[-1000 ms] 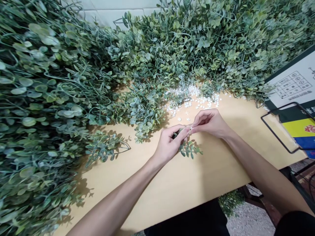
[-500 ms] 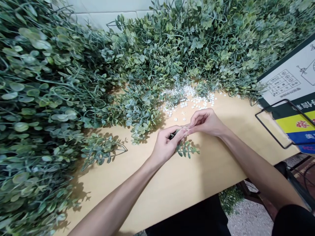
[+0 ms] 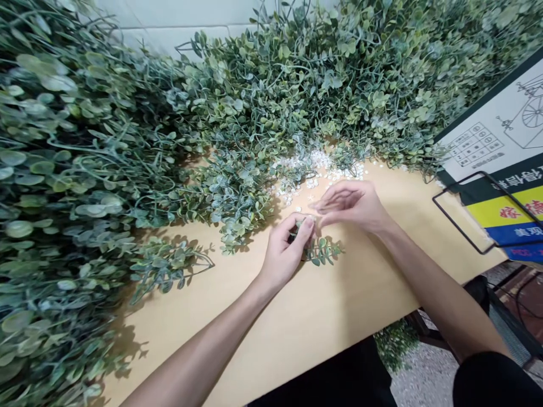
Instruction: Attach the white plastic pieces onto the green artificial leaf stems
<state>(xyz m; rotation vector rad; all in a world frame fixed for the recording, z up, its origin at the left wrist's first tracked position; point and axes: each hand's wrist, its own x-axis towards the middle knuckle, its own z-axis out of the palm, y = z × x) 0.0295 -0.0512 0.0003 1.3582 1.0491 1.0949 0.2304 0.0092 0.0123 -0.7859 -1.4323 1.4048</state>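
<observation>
My left hand (image 3: 289,242) is closed around a small artificial leaf sprig (image 3: 324,250), thumb pressed over its stem. Green leaves stick out below and to the right of the thumb. Just to the right, my right hand (image 3: 350,204) is apart from the sprig, its thumb and blurred fingers spread with nothing visible between them. Beyond both hands lies a scatter of small white plastic pieces (image 3: 316,161), a few of them loose close to my fingers.
Heaps of artificial greenery (image 3: 139,141) line the left and back of the wooden table (image 3: 254,339). A separate sprig (image 3: 167,263) lies left of my hands. At the right stands a printed board (image 3: 479,150) with a black wire frame (image 3: 462,234).
My right hand has let go at the left thumb and its fingers have opened and lifted slightly away. My left hand still holds the sprig. The view has shifted a little.
</observation>
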